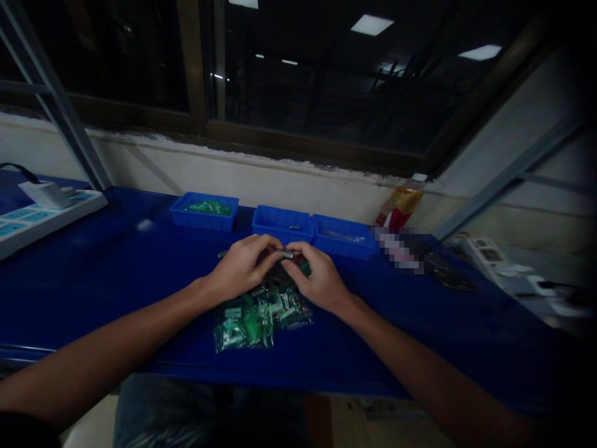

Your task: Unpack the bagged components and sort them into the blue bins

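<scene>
My left hand (241,266) and my right hand (318,274) meet above the middle of the blue table. A small grey metallic piece (285,254) sits between their fingertips, and its exact kind cannot be made out. Both hands are closed in a pinch around it. Below them lie clear plastic bags (245,323) with green and pale parts inside, partly hidden by the hands. Another thin grey piece (222,254) shows just beyond my left hand.
Along the back stand a blue bin (205,219) of green parts, a second blue bin (283,232) with a small grey piece, and a third blue bin (342,250) with clear bags. A power strip (51,218) lies at left; dark packets (448,272) lie at right.
</scene>
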A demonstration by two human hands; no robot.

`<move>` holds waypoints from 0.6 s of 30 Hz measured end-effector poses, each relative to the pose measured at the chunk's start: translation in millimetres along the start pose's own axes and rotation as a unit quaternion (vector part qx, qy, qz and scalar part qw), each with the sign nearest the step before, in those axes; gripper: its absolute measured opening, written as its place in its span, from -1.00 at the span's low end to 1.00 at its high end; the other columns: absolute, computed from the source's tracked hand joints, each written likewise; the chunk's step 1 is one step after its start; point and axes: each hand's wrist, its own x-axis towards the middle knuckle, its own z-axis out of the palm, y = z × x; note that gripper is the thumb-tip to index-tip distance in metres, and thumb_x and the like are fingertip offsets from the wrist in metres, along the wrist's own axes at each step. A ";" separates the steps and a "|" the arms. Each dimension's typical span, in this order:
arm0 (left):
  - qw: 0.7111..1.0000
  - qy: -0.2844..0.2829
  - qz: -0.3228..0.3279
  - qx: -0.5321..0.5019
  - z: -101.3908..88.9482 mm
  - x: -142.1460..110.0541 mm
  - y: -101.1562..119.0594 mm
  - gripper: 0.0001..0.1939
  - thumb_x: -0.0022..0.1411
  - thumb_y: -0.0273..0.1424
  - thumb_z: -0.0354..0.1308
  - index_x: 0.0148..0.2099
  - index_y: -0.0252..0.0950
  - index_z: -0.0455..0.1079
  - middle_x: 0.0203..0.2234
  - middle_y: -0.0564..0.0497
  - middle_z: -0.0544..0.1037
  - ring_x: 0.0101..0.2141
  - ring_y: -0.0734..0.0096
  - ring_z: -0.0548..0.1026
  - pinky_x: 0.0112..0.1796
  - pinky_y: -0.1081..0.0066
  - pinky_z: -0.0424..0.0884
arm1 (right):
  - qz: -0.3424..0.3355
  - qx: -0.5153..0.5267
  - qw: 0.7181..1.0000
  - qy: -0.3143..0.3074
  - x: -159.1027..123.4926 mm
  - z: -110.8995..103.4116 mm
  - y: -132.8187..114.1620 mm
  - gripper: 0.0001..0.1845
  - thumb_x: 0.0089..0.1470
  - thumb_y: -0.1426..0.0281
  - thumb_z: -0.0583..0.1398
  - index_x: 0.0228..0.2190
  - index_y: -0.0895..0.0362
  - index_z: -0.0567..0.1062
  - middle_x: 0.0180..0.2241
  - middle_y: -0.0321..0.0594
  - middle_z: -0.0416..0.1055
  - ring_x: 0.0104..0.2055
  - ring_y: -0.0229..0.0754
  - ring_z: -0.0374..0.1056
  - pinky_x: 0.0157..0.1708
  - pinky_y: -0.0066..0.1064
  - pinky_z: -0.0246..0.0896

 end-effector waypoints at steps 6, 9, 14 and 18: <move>0.999 -0.020 -0.018 0.021 0.9 0.6 -1.6 -0.78 0.26 -0.35 -0.06 -0.29 -0.35 0.36 -0.46 0.00 0.50 -0.42 0.44 0.44 -0.41 0.45 0.32 | -0.015 -0.039 0.999 -0.010 -0.6 -1.4 -2.4 -0.87 0.06 0.38 0.09 -0.28 0.11 0.32 -0.40 -0.24 0.32 -0.34 -0.22 0.29 -0.31 -0.34 0.20; 0.999 -0.034 -0.026 0.031 0.8 0.8 -2.4 -0.74 0.27 -0.34 -0.09 -0.34 -0.35 0.36 -0.50 0.01 0.48 -0.46 0.46 0.43 -0.42 0.45 0.30 | -0.024 -0.052 0.998 -0.025 -0.5 -1.9 -1.2 -0.88 0.09 0.39 0.06 -0.29 0.13 0.34 -0.41 -0.22 0.32 -0.33 -0.22 0.28 -0.30 -0.35 0.19; 0.998 -0.050 -0.021 -0.012 1.0 0.2 -3.7 -0.75 0.25 -0.29 -0.06 -0.14 -0.34 0.30 -0.46 0.03 0.49 -0.46 0.50 0.44 -0.45 0.49 0.32 | -0.035 -0.039 0.998 -0.029 -0.4 -3.9 3.1 -0.87 0.11 0.40 0.03 -0.29 0.13 0.35 -0.39 -0.21 0.34 -0.31 -0.21 0.28 -0.30 -0.34 0.19; 0.998 -0.049 0.025 -0.008 0.0 -0.3 -1.9 -0.74 0.18 -0.35 0.02 -0.09 -0.34 0.27 -0.37 -0.01 0.49 -0.36 0.45 0.45 -0.37 0.47 0.36 | -0.038 -0.043 0.998 -0.015 0.1 -5.5 4.6 -0.85 0.12 0.39 0.02 -0.32 0.13 0.37 -0.40 -0.20 0.34 -0.32 -0.20 0.28 -0.31 -0.34 0.17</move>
